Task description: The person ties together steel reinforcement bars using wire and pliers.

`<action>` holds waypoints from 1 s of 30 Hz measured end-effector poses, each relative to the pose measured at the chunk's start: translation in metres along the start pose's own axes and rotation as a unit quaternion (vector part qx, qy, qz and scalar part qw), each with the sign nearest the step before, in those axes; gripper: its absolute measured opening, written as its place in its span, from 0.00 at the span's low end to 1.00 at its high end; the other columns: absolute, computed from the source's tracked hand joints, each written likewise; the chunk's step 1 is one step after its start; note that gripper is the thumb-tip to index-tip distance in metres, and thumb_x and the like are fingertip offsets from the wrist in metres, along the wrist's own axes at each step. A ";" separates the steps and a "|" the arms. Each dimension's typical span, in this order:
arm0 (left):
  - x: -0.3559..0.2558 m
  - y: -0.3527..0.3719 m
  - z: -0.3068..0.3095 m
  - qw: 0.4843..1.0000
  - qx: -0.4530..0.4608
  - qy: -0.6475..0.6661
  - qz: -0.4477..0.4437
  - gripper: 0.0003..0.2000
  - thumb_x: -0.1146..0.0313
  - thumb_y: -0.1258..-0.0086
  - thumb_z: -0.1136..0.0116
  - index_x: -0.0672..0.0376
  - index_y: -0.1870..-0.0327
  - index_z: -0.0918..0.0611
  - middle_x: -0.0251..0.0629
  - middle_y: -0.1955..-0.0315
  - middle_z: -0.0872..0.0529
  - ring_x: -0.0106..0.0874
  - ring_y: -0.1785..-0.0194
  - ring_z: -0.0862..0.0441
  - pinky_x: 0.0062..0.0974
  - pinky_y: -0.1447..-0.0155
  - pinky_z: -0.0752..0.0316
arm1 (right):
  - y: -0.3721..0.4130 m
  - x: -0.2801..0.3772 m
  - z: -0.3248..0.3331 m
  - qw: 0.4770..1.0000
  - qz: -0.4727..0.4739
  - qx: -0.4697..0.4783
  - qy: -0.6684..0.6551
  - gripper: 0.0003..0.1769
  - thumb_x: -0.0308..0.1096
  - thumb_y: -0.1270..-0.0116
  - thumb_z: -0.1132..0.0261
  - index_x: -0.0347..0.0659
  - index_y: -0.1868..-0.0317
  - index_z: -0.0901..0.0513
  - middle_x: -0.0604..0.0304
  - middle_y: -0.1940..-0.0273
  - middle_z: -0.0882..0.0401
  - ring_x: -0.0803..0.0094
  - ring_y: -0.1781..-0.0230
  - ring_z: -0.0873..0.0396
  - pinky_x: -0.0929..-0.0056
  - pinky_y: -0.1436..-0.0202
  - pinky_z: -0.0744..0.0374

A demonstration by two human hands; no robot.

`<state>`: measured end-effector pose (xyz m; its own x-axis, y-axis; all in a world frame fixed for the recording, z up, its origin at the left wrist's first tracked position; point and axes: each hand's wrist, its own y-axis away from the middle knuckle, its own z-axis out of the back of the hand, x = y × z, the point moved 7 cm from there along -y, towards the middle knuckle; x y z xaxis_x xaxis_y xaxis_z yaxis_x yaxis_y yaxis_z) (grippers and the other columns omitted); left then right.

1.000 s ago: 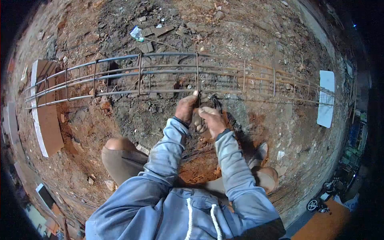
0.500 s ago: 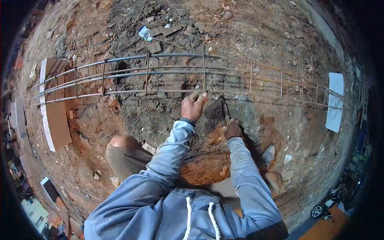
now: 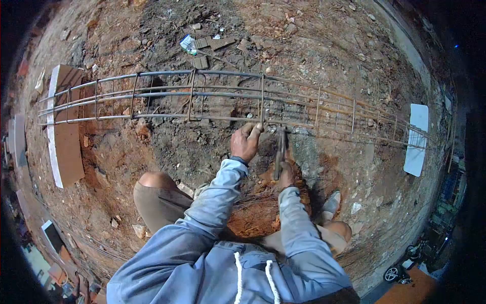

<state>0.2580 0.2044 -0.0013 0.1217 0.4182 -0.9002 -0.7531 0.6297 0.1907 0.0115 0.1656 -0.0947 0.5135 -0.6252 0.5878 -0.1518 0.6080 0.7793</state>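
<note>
left hand (image 3: 246, 143) pinched on rebar cage (image 3: 152, 93) near bar beside stirrup (image 3: 261, 101), likely steadying it; right hand (image 3: 286, 176) clamped on pincers (image 3: 279, 152), nose up at same bar.

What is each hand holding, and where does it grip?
The right hand holds pincers by the handle ends; the left hand grips the rebar cage at its near bar.

Rebar cage (image 3: 167, 93) across boards (image 3: 63, 137) (over dirt (image 3: 192, 147))
</note>
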 end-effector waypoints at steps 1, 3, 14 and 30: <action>0.006 0.001 -0.002 0.998 0.014 0.054 0.027 0.17 0.55 0.36 0.47 0.64 0.69 0.21 0.45 0.82 0.23 0.37 0.77 0.26 0.34 0.69 0.33 | -0.005 -0.002 0.000 0.999 -0.008 -0.040 0.015 0.33 0.51 0.45 0.38 0.34 0.47 0.29 0.53 0.66 0.23 0.63 0.65 0.23 0.64 0.61 0.24; 0.011 0.004 -0.004 0.992 0.032 0.104 0.067 0.18 0.55 0.35 0.47 0.64 0.70 0.21 0.40 0.84 0.25 0.31 0.79 0.30 0.31 0.72 0.36 | -0.006 -0.001 0.006 0.994 -0.019 -0.105 0.038 0.28 0.49 0.45 0.39 0.36 0.51 0.25 0.56 0.68 0.24 0.66 0.70 0.24 0.69 0.70 0.24; 0.039 0.012 -0.021 0.926 0.095 0.302 0.203 0.15 0.59 0.34 0.48 0.62 0.72 0.20 0.24 0.86 0.31 0.18 0.79 0.37 0.20 0.75 0.43 | 0.144 0.082 -0.022 0.994 0.048 0.087 -0.052 0.25 0.40 0.36 0.43 0.36 0.42 0.30 0.61 0.76 0.23 0.77 0.83 0.27 0.80 0.82 0.30; 0.029 0.017 -0.025 0.768 0.343 0.462 0.283 0.16 0.58 0.31 0.53 0.60 0.52 0.21 0.25 0.88 0.34 0.21 0.86 0.38 0.19 0.81 0.43 | 0.138 0.133 -0.014 0.956 -0.016 0.164 0.244 0.27 0.40 0.37 0.44 0.38 0.40 0.34 0.52 0.67 0.21 0.68 0.72 0.19 0.71 0.74 0.22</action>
<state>0.2323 0.2113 -0.0343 -0.8484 0.3080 -0.4306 0.0390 0.8474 0.5295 0.0708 0.1736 0.0882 0.8423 -0.2901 0.4543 -0.3451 0.3573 0.8679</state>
